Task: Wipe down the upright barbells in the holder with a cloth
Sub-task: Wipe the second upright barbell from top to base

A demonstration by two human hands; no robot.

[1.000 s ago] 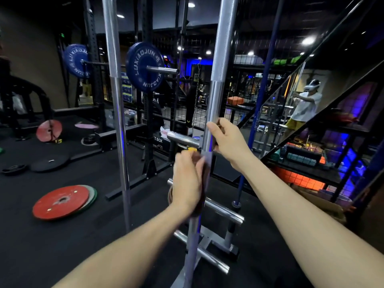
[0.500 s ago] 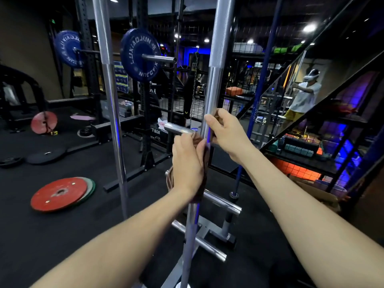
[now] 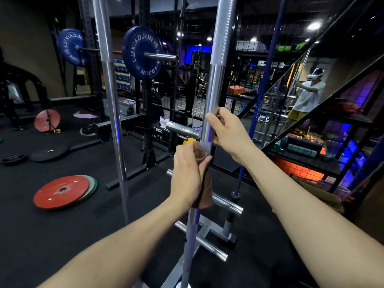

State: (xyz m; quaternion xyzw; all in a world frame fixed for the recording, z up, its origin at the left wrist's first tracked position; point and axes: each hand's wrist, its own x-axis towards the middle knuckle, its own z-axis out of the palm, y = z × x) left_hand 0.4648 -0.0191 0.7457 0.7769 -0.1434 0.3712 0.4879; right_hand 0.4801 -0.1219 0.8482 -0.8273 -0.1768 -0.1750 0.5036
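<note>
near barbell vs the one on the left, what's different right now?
The near barbell is held by both hands: the right hand grips it bare, and the left hand wraps a brown cloth round it below. The left barbell stands untouched. The near barbell shows a knurled section above smooth steel; the left barbell looks smooth throughout. Both are silver and stand roughly upright.

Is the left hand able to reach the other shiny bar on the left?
Probably yes. The second barbell stands upright left of the left hand, with open air between. But that hand is wrapped round the cloth on the near barbell, so it must let go.
</note>
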